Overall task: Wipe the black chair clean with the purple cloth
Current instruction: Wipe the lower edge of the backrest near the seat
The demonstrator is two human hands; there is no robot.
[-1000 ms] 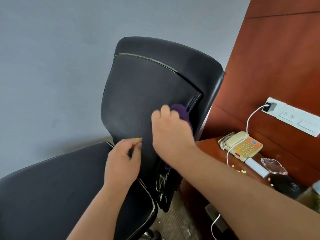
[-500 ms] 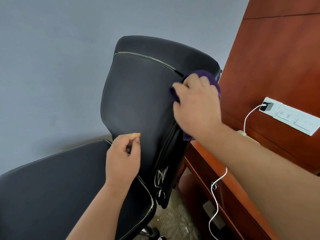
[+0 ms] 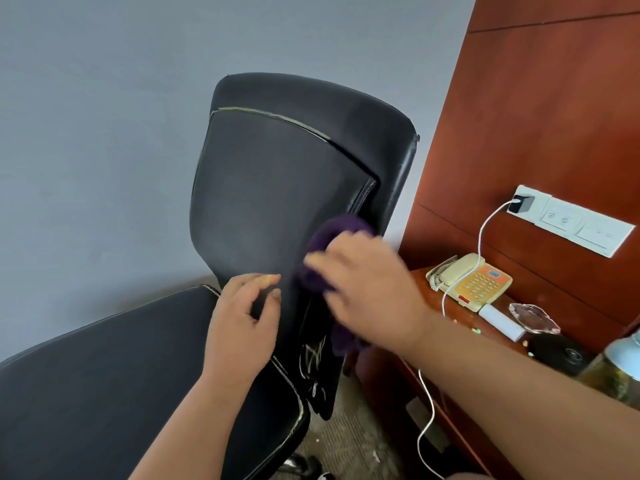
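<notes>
The black chair (image 3: 277, 188) fills the middle of the view, its backrest upright and its seat stretching to the lower left. My right hand (image 3: 370, 289) grips the bunched purple cloth (image 3: 329, 237) and presses it against the lower right part of the backrest. Part of the cloth hangs out below my palm. My left hand (image 3: 242, 323) hovers with loosely curled fingers at the base of the backrest, where it meets the seat, holding nothing.
A red-brown desk (image 3: 450, 393) stands just right of the chair, carrying a beige phone (image 3: 474, 278), a white tube, a glass piece and a bottle. A white charging cable (image 3: 429, 417) hangs from the wall socket (image 3: 523, 204). A grey wall lies behind.
My right hand swept the cloth from the backrest's upper right edge back down to its lower right part. My left hand stayed in place.
</notes>
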